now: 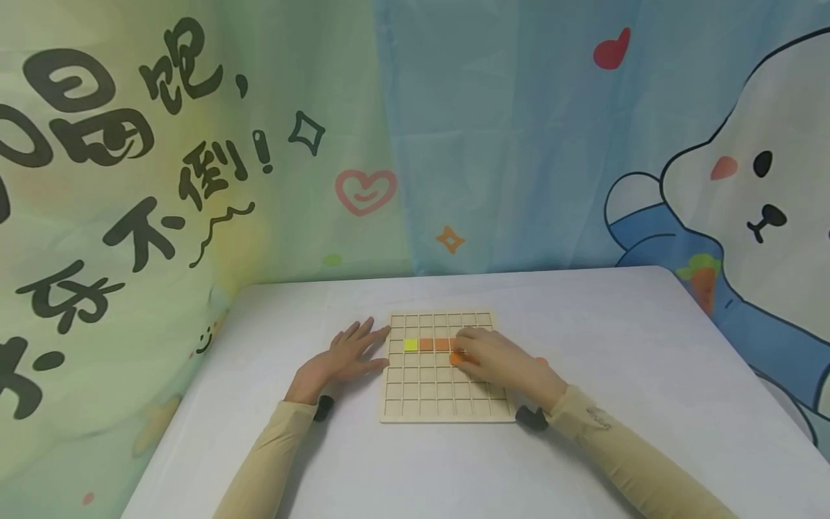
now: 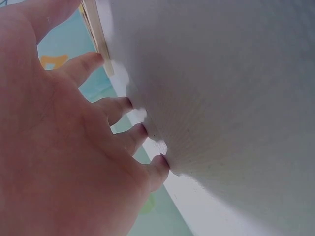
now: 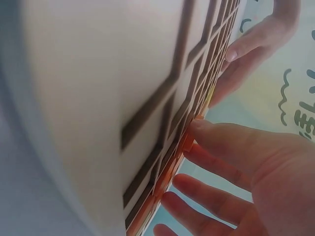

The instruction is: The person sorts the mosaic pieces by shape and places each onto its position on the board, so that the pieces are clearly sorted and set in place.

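A pale wooden board (image 1: 421, 393) with a grid of square cells lies flat on the table. A yellow square (image 1: 411, 345) sits in one cell, with orange squares (image 1: 434, 344) in a row to its right. My left hand (image 1: 350, 353) is at the board's left edge, thumb and index fingertip against it, other fingers spread on the tabletop. Over the board's right half, my right hand (image 1: 498, 358) pinches an orange tile (image 3: 188, 141) between thumb and index finger, close on the grid. Its palm and wrist hide the cells beneath.
A bit of orange (image 1: 542, 360) shows behind my right wrist. Dark wrist straps (image 1: 532, 418) sit under both wrists. The white tabletop (image 1: 447, 468) stretches around the board, and a printed curtain (image 1: 493, 144) hangs behind its back edge.
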`<state>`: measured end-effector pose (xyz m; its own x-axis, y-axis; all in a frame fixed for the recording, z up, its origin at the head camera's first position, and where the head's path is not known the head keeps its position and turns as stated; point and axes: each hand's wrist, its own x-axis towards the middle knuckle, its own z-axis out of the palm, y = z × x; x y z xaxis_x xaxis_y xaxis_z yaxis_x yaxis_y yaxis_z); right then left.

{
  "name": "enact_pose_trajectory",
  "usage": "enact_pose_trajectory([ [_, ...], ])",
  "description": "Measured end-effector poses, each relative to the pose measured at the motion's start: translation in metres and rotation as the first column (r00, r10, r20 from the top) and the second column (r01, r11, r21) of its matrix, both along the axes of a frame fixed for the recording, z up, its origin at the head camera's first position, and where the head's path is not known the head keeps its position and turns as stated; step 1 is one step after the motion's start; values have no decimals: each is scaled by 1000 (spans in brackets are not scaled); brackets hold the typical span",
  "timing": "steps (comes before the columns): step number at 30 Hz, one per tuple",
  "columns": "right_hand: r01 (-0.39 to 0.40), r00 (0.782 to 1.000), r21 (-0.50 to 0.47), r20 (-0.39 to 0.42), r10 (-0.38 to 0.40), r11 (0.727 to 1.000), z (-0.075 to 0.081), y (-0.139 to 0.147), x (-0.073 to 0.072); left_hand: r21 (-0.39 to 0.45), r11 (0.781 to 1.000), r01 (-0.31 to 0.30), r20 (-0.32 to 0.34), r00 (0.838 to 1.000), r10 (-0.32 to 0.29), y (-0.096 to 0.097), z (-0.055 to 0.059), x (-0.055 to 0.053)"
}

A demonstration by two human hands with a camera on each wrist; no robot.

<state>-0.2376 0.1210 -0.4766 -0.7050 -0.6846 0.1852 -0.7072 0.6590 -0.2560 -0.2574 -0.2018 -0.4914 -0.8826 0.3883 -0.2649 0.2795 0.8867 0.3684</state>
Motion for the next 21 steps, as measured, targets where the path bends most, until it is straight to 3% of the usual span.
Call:
enact_pose_trajectory([
  [7,-6,1000,11,-19,6,1000,-2,-3,-1,1,1000,-9,9,1000,9,1,1,-1],
  [21,-35,999,66,-10,36,997,10,-11,1,8,1000,-4,6,1000,4,2,2,0],
])
